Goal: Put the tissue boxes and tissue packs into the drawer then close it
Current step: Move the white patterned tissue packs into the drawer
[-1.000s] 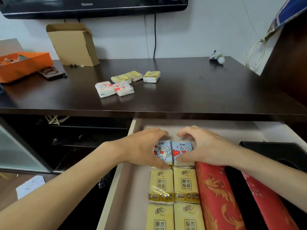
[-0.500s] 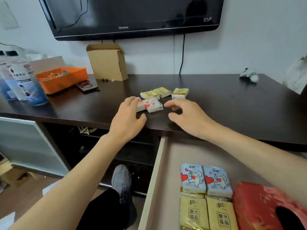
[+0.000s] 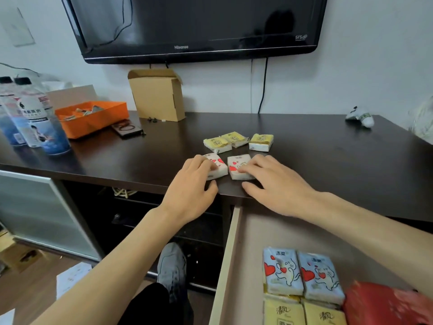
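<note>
Two white tissue packs with red hearts lie near the dark table's front edge. My left hand grips the left pack, fingers on top and thumb at its near edge. My right hand grips the right pack the same way. Behind them lie three yellow tissue packs. The open drawer below right holds two blue heart packs, yellow packs and a red tissue box.
At the back of the table stand a cardboard box, an orange tray, a dark flat case and bottles. A small white object lies far right. A TV hangs above. My shoe is beside the drawer.
Both hands left the blue packs in the drawer, rose to the tabletop and came down on the two white heart packs. The view tilted up.
</note>
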Available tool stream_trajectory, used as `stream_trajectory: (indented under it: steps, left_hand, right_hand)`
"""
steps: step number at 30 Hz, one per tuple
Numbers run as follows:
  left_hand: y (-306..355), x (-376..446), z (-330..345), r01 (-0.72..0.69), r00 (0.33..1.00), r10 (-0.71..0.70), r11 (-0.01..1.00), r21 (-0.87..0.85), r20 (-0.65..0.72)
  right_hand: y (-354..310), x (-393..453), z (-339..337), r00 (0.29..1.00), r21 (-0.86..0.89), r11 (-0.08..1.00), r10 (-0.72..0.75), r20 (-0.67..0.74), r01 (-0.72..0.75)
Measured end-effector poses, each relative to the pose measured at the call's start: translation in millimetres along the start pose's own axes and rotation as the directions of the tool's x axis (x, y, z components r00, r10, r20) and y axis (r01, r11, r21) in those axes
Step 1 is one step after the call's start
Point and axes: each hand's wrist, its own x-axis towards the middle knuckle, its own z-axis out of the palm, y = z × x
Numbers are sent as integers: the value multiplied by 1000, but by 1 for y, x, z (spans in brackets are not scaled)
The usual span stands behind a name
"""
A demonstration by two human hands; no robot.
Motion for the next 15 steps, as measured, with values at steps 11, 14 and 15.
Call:
stream_trajectory:
  steps: [11, 14, 15]
  left_hand:
    - [37, -1, 3, -127, 992, 126, 989, -73, -11]
    - [40, 3, 5, -60, 998, 61, 995, -74, 17]
    - [40, 5, 5, -35, 999, 36, 998, -58, 29]
  right_hand:
    - [39, -45, -29, 994, 292, 950, 103, 37, -110]
    - [42, -39, -34, 975, 418, 884, 158, 159, -211]
    - [42, -37, -36, 969, 427, 874, 173, 176, -233]
